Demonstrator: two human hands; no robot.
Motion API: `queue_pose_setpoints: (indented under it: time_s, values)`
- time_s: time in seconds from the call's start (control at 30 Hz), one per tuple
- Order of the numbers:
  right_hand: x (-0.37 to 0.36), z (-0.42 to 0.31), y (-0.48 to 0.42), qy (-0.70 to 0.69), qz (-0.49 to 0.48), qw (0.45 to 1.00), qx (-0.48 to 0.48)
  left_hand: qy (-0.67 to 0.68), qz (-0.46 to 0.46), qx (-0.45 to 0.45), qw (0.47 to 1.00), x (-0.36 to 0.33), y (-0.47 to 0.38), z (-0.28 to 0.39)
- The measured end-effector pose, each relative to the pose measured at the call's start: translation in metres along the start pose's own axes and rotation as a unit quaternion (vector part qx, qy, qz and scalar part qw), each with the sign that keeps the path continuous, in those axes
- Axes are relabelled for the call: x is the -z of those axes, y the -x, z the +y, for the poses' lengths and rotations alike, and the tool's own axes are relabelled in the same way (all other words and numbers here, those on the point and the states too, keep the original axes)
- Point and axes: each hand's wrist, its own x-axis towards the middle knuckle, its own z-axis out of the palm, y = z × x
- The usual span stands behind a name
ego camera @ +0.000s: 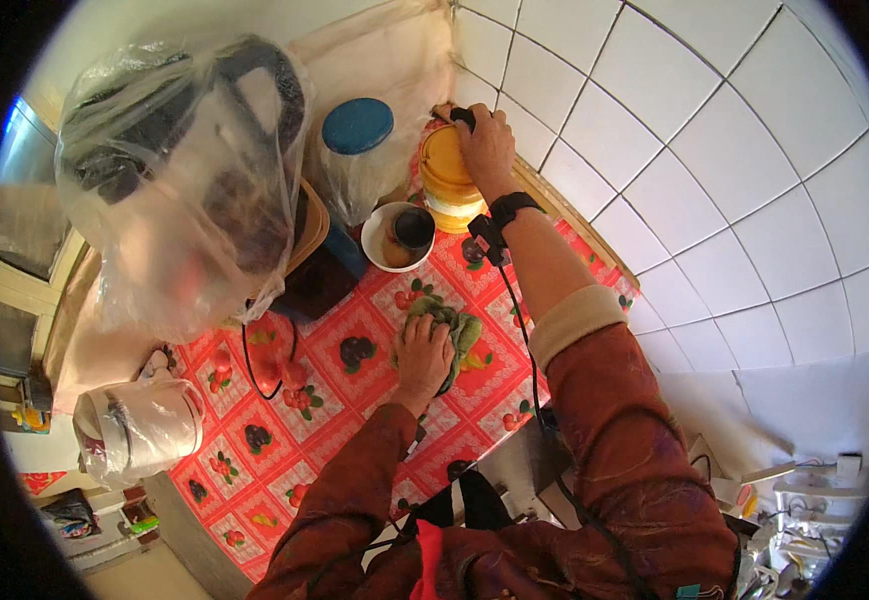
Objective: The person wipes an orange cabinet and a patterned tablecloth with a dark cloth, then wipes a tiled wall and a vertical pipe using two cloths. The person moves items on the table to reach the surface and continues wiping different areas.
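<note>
My left hand (422, 358) presses a crumpled green cloth (458, 334) onto a red-and-white patterned tablecloth (374, 307) with fruit motifs. My right hand (485, 142) reaches to the table's back corner, its fingers around a small black object (463, 117) just behind a yellow-lidded tub (443, 157); the hidden part of that object cannot be made out. Left of the tub stands a white bowl (371, 238) with a dark-topped jar (413, 227) in it. Behind the bowl is a container with a blue lid (358, 126), wrapped in clear plastic.
A large appliance under a clear plastic bag (187, 180) fills the back left. Near the left edge lies a plastic-wrapped white bucket (142, 427). A black cable (523, 322) runs from my right wrist along the arm. White wall tiles (659, 105) border the right side.
</note>
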Motion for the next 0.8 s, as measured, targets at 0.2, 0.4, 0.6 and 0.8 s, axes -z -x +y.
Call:
queue_pose_setpoints:
  time_s: [0.2, 0.4, 0.6, 0.8]
  values:
    - [0.001, -0.004, 0.001, -0.061, 0.016, 0.995, -0.080, 0.543, 0.053, 0.227, 0.807, 0.053, -0.083, -0.016]
    - [-0.004, 0.009, 0.001, -0.137, 0.028, 0.985, -0.098, 0.213, 0.327, -0.053, 0.919, 0.091, -0.254, -0.022]
    - [-0.013, 0.021, 0.000, -0.257, 0.059, 0.961, -0.085, 0.064, 0.113, 0.008, 0.991, 0.062, -0.302, -0.020]
    - [-0.005, 0.013, 0.001, -0.197, 0.035, 0.974, -0.110, -0.017, 0.062, 0.064, 0.996, 0.067, -0.323, -0.017]
